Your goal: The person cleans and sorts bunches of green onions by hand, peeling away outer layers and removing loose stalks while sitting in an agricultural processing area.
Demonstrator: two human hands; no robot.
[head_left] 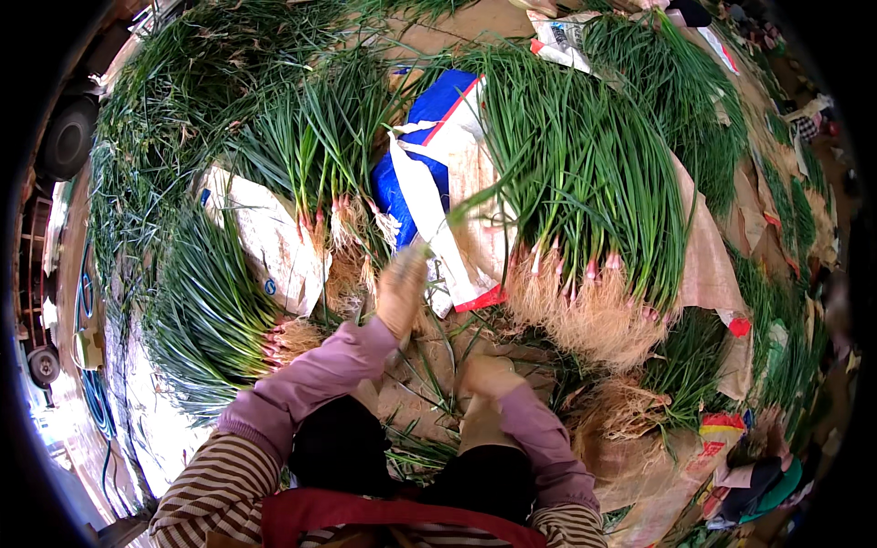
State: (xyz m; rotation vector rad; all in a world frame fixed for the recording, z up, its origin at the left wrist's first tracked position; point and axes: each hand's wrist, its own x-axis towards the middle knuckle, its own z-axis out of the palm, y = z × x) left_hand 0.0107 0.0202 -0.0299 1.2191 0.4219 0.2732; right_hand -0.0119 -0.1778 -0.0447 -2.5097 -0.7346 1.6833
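My left hand (400,290), smeared by motion, reaches forward past the small pile of green onions on the left. From its fingers a blurred green onion (480,199) points up and to the right, over a white and blue woven sack. My right hand (491,376) is nearer my body, above the brown ground between my knees. It is blurred too, and its fingers cannot be made out. A big bunch of green onions (589,192) with pale, stringy roots lies to the right of the sack. Another bunch of green onions (215,306) lies at the left, roots toward me.
The white and blue woven sack (408,196) lies ahead in the middle. Loose green leaves (183,110) cover the far left. More green onions (671,100) lie on tan sacking at the right. A wheel (69,137) shows at the left edge; another person (763,475) is at lower right.
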